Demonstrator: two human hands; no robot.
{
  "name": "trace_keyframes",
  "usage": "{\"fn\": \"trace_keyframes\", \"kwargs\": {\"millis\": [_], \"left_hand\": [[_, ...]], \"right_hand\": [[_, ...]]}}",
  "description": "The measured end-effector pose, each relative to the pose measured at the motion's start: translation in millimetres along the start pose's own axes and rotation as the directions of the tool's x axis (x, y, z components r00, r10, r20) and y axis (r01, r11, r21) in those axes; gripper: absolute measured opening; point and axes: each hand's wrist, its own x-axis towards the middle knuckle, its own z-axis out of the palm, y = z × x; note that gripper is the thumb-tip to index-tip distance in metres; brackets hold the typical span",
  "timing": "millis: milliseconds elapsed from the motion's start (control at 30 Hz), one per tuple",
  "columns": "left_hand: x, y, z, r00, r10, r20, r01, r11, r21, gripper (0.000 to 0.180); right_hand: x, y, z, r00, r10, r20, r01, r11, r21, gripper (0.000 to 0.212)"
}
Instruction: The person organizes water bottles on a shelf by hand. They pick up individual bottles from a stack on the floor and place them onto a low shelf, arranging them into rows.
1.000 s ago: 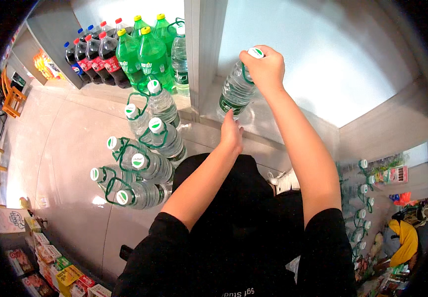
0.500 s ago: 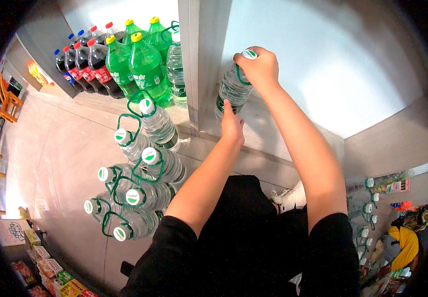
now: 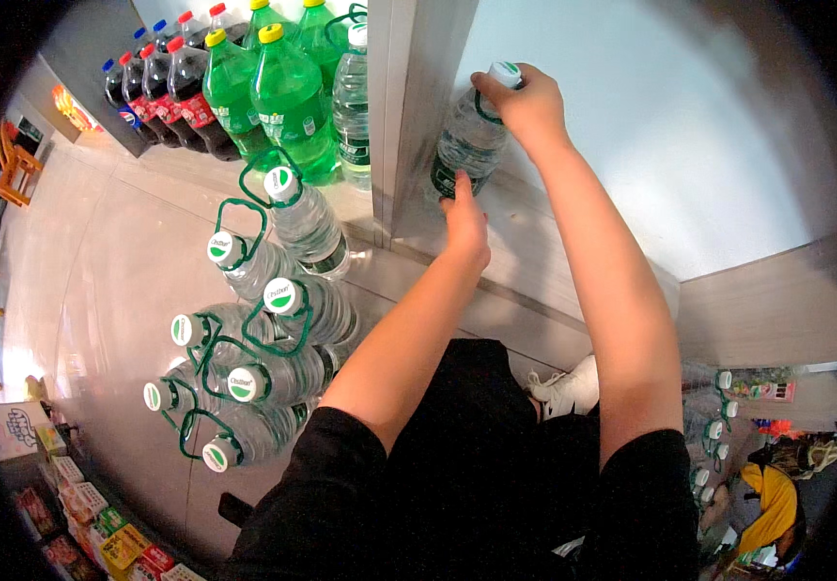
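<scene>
Right of the shelf divider (image 3: 392, 121), the right hand (image 3: 535, 111) closes its fingers around the water bottle (image 3: 472, 145) near its cap; the left hand (image 3: 466, 221) overlaps its label, fingers' grip unclear.

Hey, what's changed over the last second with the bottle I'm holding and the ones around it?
The water bottle moved away from you, farther back into the shelf compartment. Nothing was newly grasped or let go: your right hand still holds its top, your left hand stays by its lower part. The floor bottles and green soda bottles stayed put.
</scene>
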Motion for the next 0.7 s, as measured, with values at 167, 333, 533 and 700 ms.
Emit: {"fn": "trace_keyframes", "kwargs": {"millis": [167, 333, 533, 700], "left_hand": [[8, -7, 0, 0.995, 0.057, -0.083, -0.058, 0.998, -0.011, 0.086], [12, -11, -8, 0.996, 0.085, -0.020, -0.087, 0.985, -0.151, 0.076], [31, -25, -23, 0.994, 0.105, -0.032, -0.108, 0.987, -0.121, 0.076], [48, -27, -35, 0.984, 0.144, 0.100, -0.121, 0.970, -0.212, 0.073]], "right_hand": [[-8, 3, 3, 1.000, 0.010, -0.003, -0.010, 0.998, 0.063, 0.051], [-48, 42, 2, 0.972, 0.187, 0.144, -0.236, 0.784, 0.574, 0.061], [-92, 87, 41, 0.972, 0.159, 0.170, -0.225, 0.835, 0.502, 0.081], [-95, 86, 77, 0.980, 0.179, -0.086, -0.135, 0.917, 0.375, 0.078]]}}
